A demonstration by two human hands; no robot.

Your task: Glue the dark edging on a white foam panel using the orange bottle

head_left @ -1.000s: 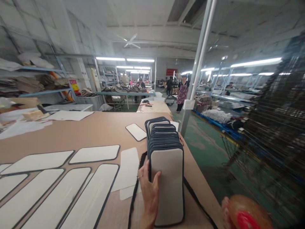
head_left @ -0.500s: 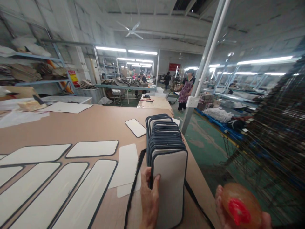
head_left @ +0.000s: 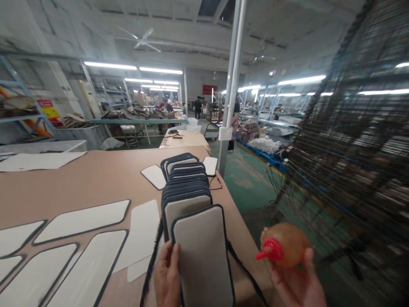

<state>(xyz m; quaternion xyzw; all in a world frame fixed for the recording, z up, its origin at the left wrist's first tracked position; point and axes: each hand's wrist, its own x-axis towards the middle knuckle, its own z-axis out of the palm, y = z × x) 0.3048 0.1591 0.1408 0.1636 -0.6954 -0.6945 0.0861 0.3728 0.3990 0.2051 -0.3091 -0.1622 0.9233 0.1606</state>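
Just in front of the leaning stack of pale panels with dark blue rims (head_left: 187, 185), on the near side, one flat grey-beige panel with a rounded dark rim (head_left: 201, 256) stands tilted, its upper part a little apart from the stack. To handle it well, I think the pinch should stay on the rim, so that the pale face remains clean, and only this one panel should be separated. The amber, rounded squeeze bottle (head_left: 290, 243) is well to the right of the stack; its red pointed nozzle (head_left: 270, 250) is better kept off the panel until it is steady. Of the hands, the left hand (head_left: 168, 270) is nearly closed, thumb over the panel's left edge; the right hand (head_left: 295, 277) is widely curved, cupping the bottle from below.
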